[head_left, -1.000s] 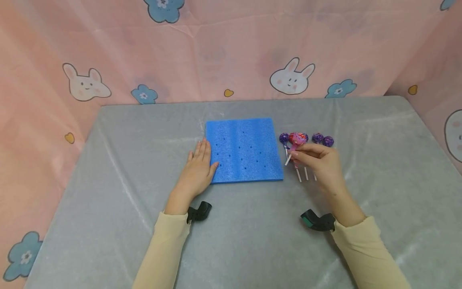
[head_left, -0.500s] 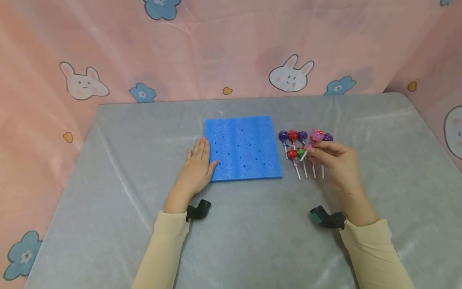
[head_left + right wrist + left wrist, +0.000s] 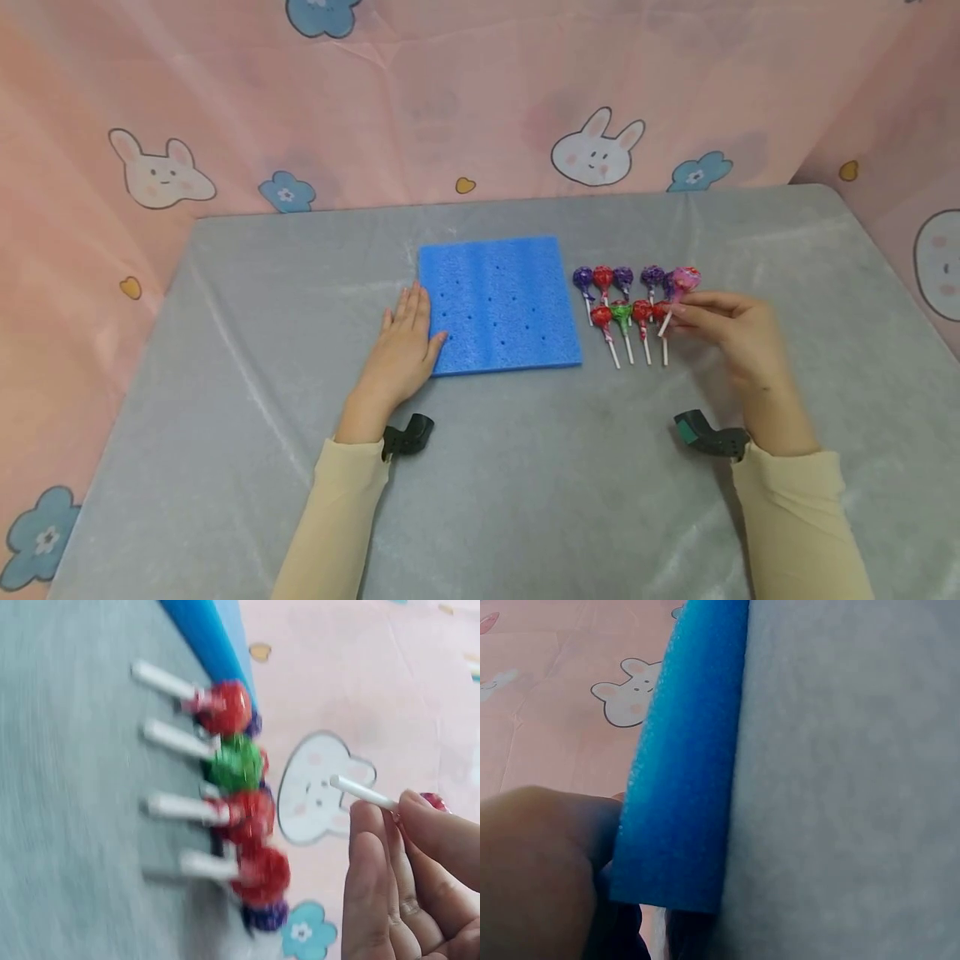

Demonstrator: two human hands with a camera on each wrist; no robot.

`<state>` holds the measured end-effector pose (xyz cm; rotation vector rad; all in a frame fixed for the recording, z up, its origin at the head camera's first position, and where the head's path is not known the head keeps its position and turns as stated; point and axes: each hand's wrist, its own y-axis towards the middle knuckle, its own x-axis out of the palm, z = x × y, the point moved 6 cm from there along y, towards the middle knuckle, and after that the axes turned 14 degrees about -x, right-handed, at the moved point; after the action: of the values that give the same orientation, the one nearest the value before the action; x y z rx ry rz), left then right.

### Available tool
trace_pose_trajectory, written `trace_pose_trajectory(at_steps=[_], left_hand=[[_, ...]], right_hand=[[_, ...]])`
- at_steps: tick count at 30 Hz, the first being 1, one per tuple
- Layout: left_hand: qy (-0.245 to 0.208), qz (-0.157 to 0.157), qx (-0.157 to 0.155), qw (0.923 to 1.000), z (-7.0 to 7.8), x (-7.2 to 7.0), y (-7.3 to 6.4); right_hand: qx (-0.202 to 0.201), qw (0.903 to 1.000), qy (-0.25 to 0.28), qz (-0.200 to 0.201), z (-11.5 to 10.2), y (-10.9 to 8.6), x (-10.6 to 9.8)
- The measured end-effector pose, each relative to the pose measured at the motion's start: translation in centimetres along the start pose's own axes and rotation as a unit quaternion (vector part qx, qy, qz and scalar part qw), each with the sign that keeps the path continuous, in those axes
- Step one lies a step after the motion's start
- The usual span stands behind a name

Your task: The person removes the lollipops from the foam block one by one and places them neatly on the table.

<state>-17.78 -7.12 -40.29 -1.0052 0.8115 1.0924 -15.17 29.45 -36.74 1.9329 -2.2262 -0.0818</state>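
In the head view my right hand (image 3: 742, 342) pinches a pink lollipop (image 3: 686, 280) between thumb and fingers, its white stick pointing down toward me. The right wrist view shows that stick (image 3: 364, 793) jutting out past the fingertips, with most of the candy behind the thumb. Just below and left of this hand lie two rows of wrapped lollipops: purple and red ones behind, a green one (image 3: 621, 312) and several red ones in front. My left hand (image 3: 396, 357) lies flat with fingers straight along the left edge of a blue foam board (image 3: 498, 308) dotted with small holes.
A grey cloth-covered table (image 3: 525, 483) carries everything. Behind it hangs a pink curtain (image 3: 420, 100) printed with rabbits and flowers. Each wrist bears a black camera, such as the left camera (image 3: 408, 435) near the board's front edge.
My right hand has carried the pink lollipop rightward, from over the left of the rows to their right end, uncovering the other lollipops. My left hand has stayed at the board.
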Motion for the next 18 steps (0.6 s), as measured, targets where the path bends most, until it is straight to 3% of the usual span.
trace_pose_trajectory(at_steps=[6, 18], left_hand=[[0.000, 0.001, 0.002, 1.0000, 0.0, -0.1, 0.0], [0.001, 0.002, 0.004, 1.0000, 0.0, 0.0, 0.0]], right_hand=[[0.054, 0.9978, -0.035, 0.013, 0.5, 0.0, -1.9], [0.135, 0.9884, -0.065, -0.028, 2.9, -0.3, -3.7]])
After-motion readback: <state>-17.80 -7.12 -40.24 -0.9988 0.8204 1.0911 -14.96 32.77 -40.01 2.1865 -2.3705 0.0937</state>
